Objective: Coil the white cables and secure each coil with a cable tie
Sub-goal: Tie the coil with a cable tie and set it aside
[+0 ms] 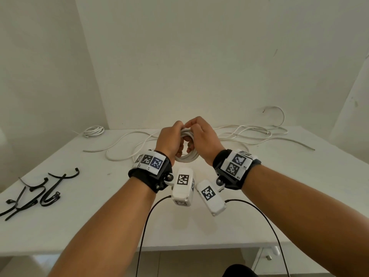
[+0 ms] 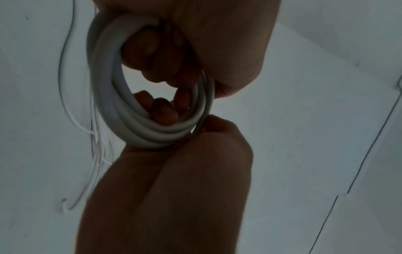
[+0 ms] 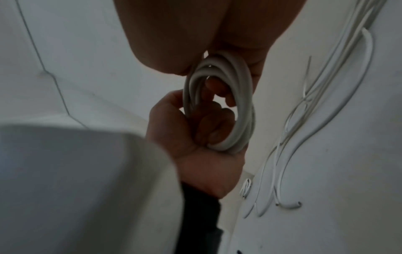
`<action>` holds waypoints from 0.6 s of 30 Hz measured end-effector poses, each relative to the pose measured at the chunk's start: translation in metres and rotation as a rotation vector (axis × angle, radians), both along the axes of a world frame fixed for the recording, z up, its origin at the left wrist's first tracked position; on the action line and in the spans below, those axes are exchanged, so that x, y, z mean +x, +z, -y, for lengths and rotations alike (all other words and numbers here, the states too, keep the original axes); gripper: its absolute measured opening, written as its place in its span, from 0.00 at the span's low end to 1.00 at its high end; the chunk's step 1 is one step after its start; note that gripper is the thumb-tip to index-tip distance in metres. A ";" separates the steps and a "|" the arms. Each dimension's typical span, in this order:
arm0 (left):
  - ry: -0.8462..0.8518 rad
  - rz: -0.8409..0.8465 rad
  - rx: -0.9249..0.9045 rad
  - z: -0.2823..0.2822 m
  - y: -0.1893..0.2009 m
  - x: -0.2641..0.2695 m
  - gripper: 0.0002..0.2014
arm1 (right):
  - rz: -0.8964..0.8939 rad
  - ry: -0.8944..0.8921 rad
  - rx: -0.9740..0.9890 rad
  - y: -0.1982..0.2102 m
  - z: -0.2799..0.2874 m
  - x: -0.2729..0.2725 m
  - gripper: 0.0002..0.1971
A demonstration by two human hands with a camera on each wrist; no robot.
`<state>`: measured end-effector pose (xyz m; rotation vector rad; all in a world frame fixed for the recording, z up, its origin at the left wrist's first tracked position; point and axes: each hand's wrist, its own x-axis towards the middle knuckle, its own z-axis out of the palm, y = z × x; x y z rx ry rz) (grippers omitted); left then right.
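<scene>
Above the middle of the white table (image 1: 269, 196) I hold a small coil of white cable (image 1: 187, 157) upright between both hands. My left hand (image 1: 169, 138) grips its left side, with the fingers curled through the ring. My right hand (image 1: 201, 134) grips the top and right side. In the left wrist view the coil (image 2: 108, 106) shows several turns, with left fingers (image 2: 152, 56) inside it and the right hand (image 2: 174, 171) below. In the right wrist view the coil (image 3: 243, 103) hangs from the right hand (image 3: 195, 43), and the left hand (image 3: 185, 137) clasps it. Black cable ties (image 1: 40, 192) lie at the table's left.
A second small white coil (image 1: 93, 131) lies at the back left corner. Several loose white cables (image 1: 249, 132) sprawl across the back of the table towards the right. White walls close in behind and on both sides. Black camera leads hang under my wrists.
</scene>
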<state>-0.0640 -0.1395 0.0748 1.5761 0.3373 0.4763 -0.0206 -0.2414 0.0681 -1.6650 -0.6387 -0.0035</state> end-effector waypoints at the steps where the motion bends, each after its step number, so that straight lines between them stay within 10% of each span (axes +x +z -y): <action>1: 0.016 0.009 0.021 0.000 -0.001 0.000 0.17 | 0.011 0.007 -0.013 -0.001 -0.002 0.000 0.13; 8: 0.044 0.026 0.116 -0.010 -0.010 0.004 0.15 | -0.084 0.179 0.043 -0.002 -0.004 -0.001 0.16; 18: -0.434 -0.124 -0.353 -0.027 -0.004 -0.011 0.27 | 0.103 0.175 -0.077 0.003 -0.005 0.002 0.09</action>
